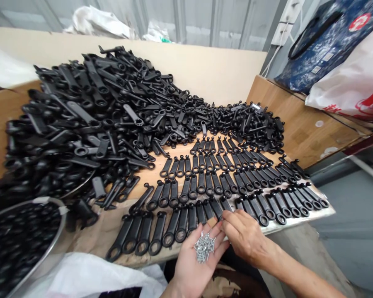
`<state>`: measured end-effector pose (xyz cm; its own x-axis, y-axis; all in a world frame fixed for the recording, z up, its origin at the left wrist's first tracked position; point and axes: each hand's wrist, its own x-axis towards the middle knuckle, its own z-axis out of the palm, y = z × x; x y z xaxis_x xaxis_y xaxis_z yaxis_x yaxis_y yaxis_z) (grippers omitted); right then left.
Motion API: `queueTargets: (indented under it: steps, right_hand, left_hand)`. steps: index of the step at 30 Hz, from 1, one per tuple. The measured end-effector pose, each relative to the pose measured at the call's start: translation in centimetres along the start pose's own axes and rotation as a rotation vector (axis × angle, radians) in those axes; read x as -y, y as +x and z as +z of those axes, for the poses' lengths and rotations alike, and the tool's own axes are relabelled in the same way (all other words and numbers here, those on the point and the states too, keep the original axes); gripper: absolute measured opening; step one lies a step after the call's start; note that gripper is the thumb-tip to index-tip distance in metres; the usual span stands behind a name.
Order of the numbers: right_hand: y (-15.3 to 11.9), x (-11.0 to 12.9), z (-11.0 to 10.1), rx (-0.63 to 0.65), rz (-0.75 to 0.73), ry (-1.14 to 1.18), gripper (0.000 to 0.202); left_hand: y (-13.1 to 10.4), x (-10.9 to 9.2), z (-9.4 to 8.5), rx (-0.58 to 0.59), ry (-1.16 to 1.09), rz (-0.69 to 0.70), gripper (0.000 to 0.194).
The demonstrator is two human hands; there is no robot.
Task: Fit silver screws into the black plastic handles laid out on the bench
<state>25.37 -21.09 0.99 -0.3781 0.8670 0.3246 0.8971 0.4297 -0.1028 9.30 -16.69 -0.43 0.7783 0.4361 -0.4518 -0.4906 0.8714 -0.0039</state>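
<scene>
My left hand point(194, 265) is palm up near the table's front edge, cupping a small heap of silver screws point(204, 247). Tape or a tan wrap shows on one of its fingers. Beside its fingertips, my right hand point(244, 234) is closed, thumb and fingers pinched at the front row of black parts; whatever is between them is too small to make out. Black ring-ended parts point(158, 232) lie in several rows on the wooden table point(136, 188), ring ends toward me. Part of the front row is hidden behind my hands.
A large pile of black parts point(96, 103) covers the back left, with a smaller pile point(251, 124) at the back right. A metal-rimmed basin point(60, 223) of black pieces stands front left. Bags point(335, 45) rest at the right.
</scene>
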Motion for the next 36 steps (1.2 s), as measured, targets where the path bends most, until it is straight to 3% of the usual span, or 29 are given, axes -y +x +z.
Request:
queueTargets:
  steps: [5, 9, 14, 18, 23, 28, 36]
  right_hand:
    - [-0.5, 1.0, 1.1, -0.078, 0.018, -0.088, 0.024]
    - [-0.6, 1.6, 1.4, -0.019, 0.033, -0.018, 0.023]
    - [0.0, 1.6, 0.2, 0.100, 0.024, 0.172, 0.022]
    - [0.5, 0.2, -0.6, 0.110, 0.010, 0.286, 0.025]
    - [2.3, -3.2, -0.9, -0.051, 0.127, 0.308, 0.014]
    - [5.7, -5.6, -0.2, 0.155, 0.111, 0.215, 0.018]
    - [9.3, -5.7, 0.7, 0.394, 0.041, 0.010, 0.005]
  left_hand:
    - [-0.7, 0.4, -0.8, -0.018, -0.014, 0.017, 0.027]
    - [-1.1, 0.4, -1.3, -0.004, -0.027, 0.020, 0.028]
    - [-1.2, 0.0, -1.6, -0.009, -0.009, 0.014, 0.029]
    - [-1.0, -0.4, -1.5, -0.035, 0.039, 0.018, 0.029]
    - [-0.7, -1.1, -1.3, -0.048, 0.030, 0.026, 0.029]
    - [-0.6, -1.7, -1.4, -0.028, 0.000, 0.000, 0.030]
    - [-1.0, -2.6, -2.0, -0.006, -0.050, 0.012, 0.033]
